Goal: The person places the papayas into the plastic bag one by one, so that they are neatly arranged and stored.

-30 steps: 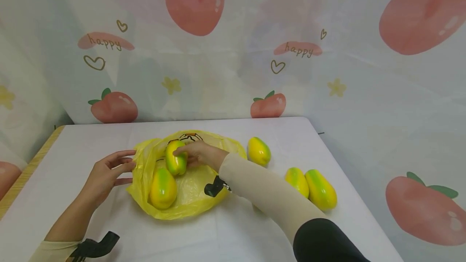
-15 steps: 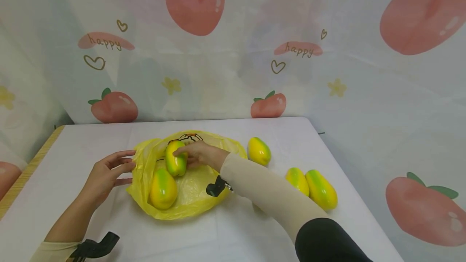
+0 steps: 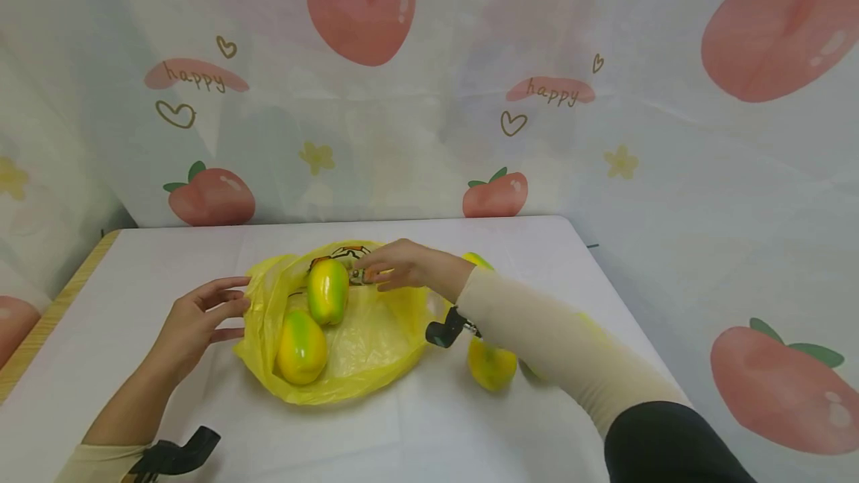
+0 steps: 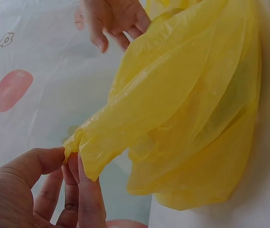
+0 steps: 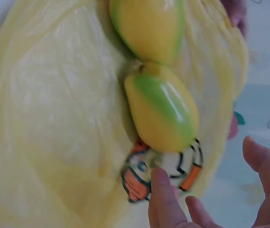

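We see the left hand (image 3: 201, 319) pinching the bag (image 3: 369, 367) at one side, likely to hold it wide, while the right hand (image 3: 419, 267), fingers loose, grasping nothing, hangs near two fruits (image 3: 328, 293) (image 3: 301, 349) inside.

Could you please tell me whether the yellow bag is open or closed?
The yellow bag is open: its mouth spreads wide, a front fruit and a rear fruit show inside, and the left hand pinches its edge.

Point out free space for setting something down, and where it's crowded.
Free: white table before the yellow bag, between left forearm and right sleeve; also the bag's inside, right of its two fruits. Crowded: around the right sleeve, which partly hides the loose fruits.
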`<state>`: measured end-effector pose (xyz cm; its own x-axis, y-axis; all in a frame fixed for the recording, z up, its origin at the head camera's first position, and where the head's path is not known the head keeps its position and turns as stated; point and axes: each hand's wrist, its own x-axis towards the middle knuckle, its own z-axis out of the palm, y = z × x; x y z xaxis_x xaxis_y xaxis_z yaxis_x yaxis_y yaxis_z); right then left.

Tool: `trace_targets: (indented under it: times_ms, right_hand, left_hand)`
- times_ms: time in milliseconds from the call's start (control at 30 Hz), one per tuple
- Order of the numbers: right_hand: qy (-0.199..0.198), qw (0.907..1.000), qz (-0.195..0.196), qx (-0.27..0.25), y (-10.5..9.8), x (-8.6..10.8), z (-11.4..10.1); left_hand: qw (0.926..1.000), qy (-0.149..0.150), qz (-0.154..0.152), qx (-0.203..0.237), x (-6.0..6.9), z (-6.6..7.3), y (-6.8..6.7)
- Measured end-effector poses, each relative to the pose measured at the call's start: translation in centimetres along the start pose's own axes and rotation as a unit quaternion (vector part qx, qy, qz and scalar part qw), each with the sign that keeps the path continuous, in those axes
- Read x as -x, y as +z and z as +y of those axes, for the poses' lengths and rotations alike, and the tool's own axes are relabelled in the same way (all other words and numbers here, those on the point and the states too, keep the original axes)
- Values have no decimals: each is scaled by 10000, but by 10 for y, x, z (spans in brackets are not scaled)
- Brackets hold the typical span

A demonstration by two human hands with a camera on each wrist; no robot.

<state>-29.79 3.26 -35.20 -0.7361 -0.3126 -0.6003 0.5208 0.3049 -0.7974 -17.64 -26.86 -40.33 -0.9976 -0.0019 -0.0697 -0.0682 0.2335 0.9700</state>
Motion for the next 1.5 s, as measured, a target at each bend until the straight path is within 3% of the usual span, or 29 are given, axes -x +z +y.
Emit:
trace_targets:
  times_ms: [333, 500, 700, 933, 1500]
  right_hand:
    - [-370, 9991, 112, 194, -87, 49, -21]
    - [-351, 9967, 428, 591, -129, 58, -10]
    - [-164, 9920, 894, 871, -159, 58, 12]
    - [298, 9872, 1262, 930, -174, 46, 35]
    - [769, 9849, 1226, 954, -163, 28, 62]
  left_hand:
    - [9999, -10, -20, -115, -2, 2, 2]
    - [9999, -26, -16, -141, -1, 3, 2]
    - [9998, -89, -36, -147, -1, 3, 2]
    - [9999, -82, -39, -113, -1, 2, 2]
    - [9999, -103, -4, -101, -1, 0, 1]
